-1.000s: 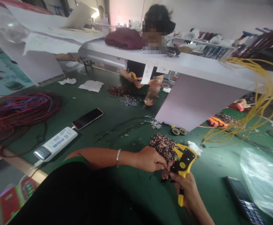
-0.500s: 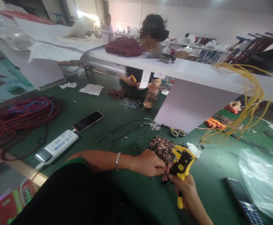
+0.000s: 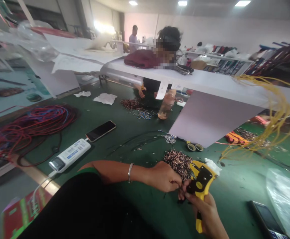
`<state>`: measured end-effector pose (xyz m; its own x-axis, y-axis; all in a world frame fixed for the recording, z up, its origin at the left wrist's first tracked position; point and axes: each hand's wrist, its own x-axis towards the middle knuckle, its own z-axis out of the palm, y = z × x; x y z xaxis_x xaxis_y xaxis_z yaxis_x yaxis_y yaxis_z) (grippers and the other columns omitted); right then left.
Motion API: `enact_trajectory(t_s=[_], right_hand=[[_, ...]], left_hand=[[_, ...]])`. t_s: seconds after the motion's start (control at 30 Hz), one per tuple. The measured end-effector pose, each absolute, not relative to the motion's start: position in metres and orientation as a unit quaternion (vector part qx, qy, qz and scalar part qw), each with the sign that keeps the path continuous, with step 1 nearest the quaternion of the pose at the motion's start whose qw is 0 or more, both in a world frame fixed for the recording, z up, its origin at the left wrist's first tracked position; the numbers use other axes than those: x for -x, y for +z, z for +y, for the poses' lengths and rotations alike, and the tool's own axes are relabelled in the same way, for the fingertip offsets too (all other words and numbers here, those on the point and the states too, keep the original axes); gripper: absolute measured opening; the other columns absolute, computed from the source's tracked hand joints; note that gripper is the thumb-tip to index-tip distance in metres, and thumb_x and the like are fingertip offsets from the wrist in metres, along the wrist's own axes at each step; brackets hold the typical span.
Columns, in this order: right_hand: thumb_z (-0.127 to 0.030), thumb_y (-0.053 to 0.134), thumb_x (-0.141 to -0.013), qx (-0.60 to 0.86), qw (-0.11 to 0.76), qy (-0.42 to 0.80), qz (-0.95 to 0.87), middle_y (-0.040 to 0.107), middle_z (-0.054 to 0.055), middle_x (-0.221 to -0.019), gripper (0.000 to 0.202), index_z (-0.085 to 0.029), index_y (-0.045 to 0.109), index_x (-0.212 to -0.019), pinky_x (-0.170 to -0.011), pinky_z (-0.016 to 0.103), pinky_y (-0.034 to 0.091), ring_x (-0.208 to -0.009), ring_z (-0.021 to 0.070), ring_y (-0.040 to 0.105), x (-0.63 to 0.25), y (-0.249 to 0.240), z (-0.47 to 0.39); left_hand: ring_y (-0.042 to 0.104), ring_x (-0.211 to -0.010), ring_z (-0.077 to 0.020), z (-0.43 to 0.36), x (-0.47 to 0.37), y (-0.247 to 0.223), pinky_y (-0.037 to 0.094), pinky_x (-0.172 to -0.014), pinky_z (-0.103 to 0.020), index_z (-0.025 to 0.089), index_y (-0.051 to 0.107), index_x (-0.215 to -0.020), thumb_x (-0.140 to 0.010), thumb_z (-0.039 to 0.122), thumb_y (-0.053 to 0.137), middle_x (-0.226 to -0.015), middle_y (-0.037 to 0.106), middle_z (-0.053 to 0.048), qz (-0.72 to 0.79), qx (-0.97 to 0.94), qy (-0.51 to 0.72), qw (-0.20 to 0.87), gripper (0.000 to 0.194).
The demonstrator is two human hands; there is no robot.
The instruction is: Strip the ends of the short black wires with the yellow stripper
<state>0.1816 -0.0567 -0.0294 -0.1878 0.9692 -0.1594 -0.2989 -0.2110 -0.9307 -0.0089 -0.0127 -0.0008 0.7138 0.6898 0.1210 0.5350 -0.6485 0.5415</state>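
Observation:
My right hand (image 3: 208,207) is wrapped round the handles of a yellow and black wire stripper (image 3: 202,177), its jaws pointing away from me. My left hand (image 3: 166,177), with a silver bangle at the wrist, is closed in a pinch against the fingertips of my right hand. Whatever lies between the fingertips is too small and dark to make out. Just beyond both hands, a heap of short brown wire pieces (image 3: 176,161) with bare ends lies on the green tabletop (image 3: 135,179).
Behind the heap are small metal terminals (image 3: 170,138) and tape rolls (image 3: 195,147). At left lie a power bank (image 3: 71,154), a phone (image 3: 101,130) and coiled red wire (image 3: 35,127). A white shelf (image 3: 204,78) crosses ahead; a co-worker's hand (image 3: 141,92) shows beneath it. A keypad device (image 3: 267,217) is at right.
The view has tilted up, so the scene sits lower and further right. My hands keep the same pinch and hold on the wire stripper. The co-worker's hand across the table has shifted.

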Motion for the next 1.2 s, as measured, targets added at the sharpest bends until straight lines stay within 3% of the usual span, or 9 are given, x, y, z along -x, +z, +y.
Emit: enact_trajectory(t_s=[0.17,0.3,0.47,0.77,1.2], right_hand=[[-0.026,0.082,-0.064,0.398,0.483,0.655,-0.424,0.064,0.003,-0.068,0.024,-0.019,0.068,-0.082,-0.059,0.037,0.051,-0.059,0.0223,0.06,-0.191,-0.035,-0.049],[-0.019,0.082,-0.058,0.344,0.43,0.708,-0.442,0.066,0.003,-0.066,0.027,-0.019,0.068,-0.081,-0.06,0.039,0.052,-0.059,0.0233,0.063,-0.194,-0.04,-0.045],[-0.019,0.08,-0.058,0.344,0.406,0.73,-0.429,0.067,0.003,-0.068,0.028,-0.017,0.068,-0.083,-0.067,0.04,0.053,-0.063,0.022,0.063,-0.189,-0.023,-0.061],[-0.017,0.077,-0.062,0.33,0.382,0.757,-0.415,0.069,0.003,-0.073,0.028,-0.015,0.068,-0.088,-0.079,0.042,0.054,-0.069,0.0205,0.064,-0.186,-0.007,-0.074],[-0.017,0.074,-0.062,0.329,0.369,0.758,-0.425,0.067,0.003,-0.071,0.024,-0.015,0.068,-0.086,-0.067,0.037,0.053,-0.066,0.0202,0.061,-0.178,-0.007,-0.074]], left_hand=[[0.068,-0.069,-0.0088,-0.001,0.018,0.012,0.044,-0.065,-0.015,0.02,0.069,-0.077,-0.081,0.011,0.059,-0.074,0.075,0.005,0.366,-0.875,0.197,0.25,0.013],[0.071,-0.078,-0.0105,0.01,0.029,0.025,0.046,-0.07,-0.016,0.017,0.073,-0.081,-0.084,0.013,0.061,-0.079,0.076,0.002,0.397,-0.845,0.251,0.257,0.013],[0.072,-0.079,-0.0127,0.016,0.039,0.032,0.052,-0.075,-0.022,0.019,0.075,-0.087,-0.086,0.019,0.059,-0.086,0.078,-0.001,0.365,-0.826,0.343,0.26,0.016],[0.07,-0.071,-0.0117,0.017,0.037,0.03,0.051,-0.069,-0.023,0.019,0.074,-0.083,-0.091,0.025,0.057,-0.08,0.077,-0.003,0.311,-0.849,0.364,0.223,0.02],[0.063,-0.062,-0.0097,0.016,0.035,0.031,0.044,-0.06,-0.02,0.017,0.073,-0.08,-0.088,0.023,0.059,-0.07,0.073,0.0,0.324,-0.83,0.349,0.292,0.017]])
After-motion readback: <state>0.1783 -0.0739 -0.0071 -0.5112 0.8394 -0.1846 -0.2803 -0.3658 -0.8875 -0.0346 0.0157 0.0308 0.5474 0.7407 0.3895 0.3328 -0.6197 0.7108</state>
